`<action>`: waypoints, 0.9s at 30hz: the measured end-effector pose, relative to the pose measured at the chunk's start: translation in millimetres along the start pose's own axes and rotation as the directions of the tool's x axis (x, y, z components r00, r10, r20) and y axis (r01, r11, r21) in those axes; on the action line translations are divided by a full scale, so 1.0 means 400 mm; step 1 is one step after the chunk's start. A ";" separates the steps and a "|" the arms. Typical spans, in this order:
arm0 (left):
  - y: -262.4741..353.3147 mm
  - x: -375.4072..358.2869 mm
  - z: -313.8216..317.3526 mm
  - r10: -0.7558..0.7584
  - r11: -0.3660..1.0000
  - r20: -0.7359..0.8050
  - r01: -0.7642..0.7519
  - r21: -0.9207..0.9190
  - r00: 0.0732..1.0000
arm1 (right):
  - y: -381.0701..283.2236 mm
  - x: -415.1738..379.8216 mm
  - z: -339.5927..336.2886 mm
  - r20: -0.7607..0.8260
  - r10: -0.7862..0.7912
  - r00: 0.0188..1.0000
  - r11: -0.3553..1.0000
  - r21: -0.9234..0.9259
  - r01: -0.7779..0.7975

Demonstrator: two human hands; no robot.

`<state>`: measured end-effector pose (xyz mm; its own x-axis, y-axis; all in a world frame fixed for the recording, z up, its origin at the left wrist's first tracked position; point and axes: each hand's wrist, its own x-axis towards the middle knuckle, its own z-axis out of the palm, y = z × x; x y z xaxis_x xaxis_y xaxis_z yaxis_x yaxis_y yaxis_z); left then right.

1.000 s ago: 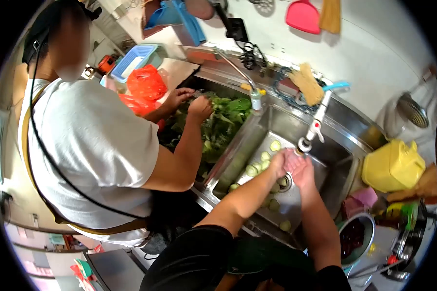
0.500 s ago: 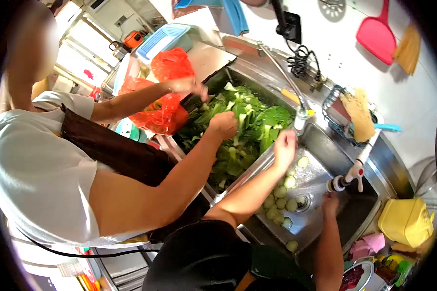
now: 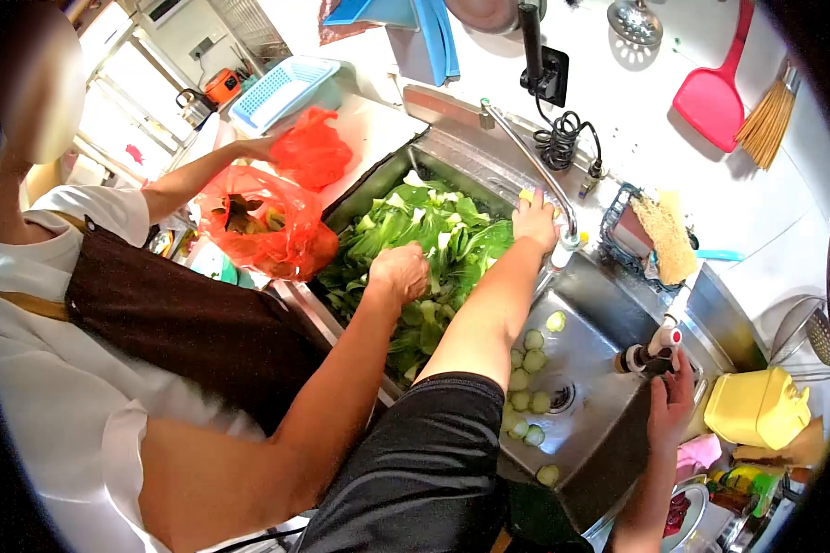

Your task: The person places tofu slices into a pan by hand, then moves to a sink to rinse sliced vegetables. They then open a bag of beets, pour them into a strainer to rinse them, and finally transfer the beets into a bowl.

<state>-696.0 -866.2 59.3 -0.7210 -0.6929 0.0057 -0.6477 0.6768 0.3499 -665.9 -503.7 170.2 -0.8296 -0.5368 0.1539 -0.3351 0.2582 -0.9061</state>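
Note:
My left hand (image 3: 535, 224) reaches over the ledge behind the sinks, its fingers closed over a yellow-handled tool (image 3: 526, 195); the rest of the tool is hidden. Beside it is the tap with a thin curved spout (image 3: 535, 161). My right hand (image 3: 670, 403) is at the right side of the metal sink (image 3: 609, 318), fingers apart and holding nothing. Just beyond its fingertips is a white tap (image 3: 670, 337) with a red dot. Pale green round vegetable slices (image 3: 519, 380) lie in this sink around and left of the drain (image 3: 560, 397).
At left, a co-worker's hand (image 3: 399, 275) is over leafy greens (image 3: 424, 226) in the other sink; their other hand is by red plastic bags (image 3: 277, 221). A wire caddy (image 3: 618, 226) with a sponge, a yellow jug (image 3: 756, 405) and a bowl (image 3: 696, 516) stand at right.
My left hand has moved up and back from the sink divider onto the yellow handle. My right hand has risen rightward out of the basin towards the white tap. The co-worker's far hand has drawn back.

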 end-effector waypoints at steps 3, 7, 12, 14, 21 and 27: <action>0.008 0.008 -0.008 0.131 0.991 0.054 -0.132 0.025 0.990 | -0.032 -0.002 0.017 -0.004 0.049 0.999 0.993 0.106 -0.048; 0.012 0.028 0.008 0.166 0.966 0.138 -0.189 0.175 0.976 | -0.019 -0.037 0.082 0.073 0.025 0.997 0.990 0.139 -0.035; -0.006 -0.042 -0.019 0.051 0.995 0.127 -0.039 -0.093 0.991 | -0.012 -0.058 0.021 0.154 0.021 0.988 0.958 0.279 -0.064; -0.047 -0.037 0.030 0.157 0.988 0.150 -0.153 -0.034 0.976 | 0.033 -0.112 0.007 0.120 0.229 0.966 0.912 0.319 -0.256; -0.128 -0.070 0.119 -0.067 0.922 -0.400 -0.097 -0.376 0.914 | 0.079 -0.310 0.042 0.113 0.300 0.947 0.914 0.250 -0.319; -0.267 -0.085 0.110 -0.171 0.944 0.012 0.167 -0.284 0.985 | 0.087 -0.450 -0.012 0.072 0.436 0.897 0.885 0.144 -0.442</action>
<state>-613.2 -903.9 -19.5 -0.6029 -0.7952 -0.0652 -0.6618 0.4528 0.5976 -530.5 -394.2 112.7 -0.8582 -0.4265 -0.2856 0.1345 0.3502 -0.9270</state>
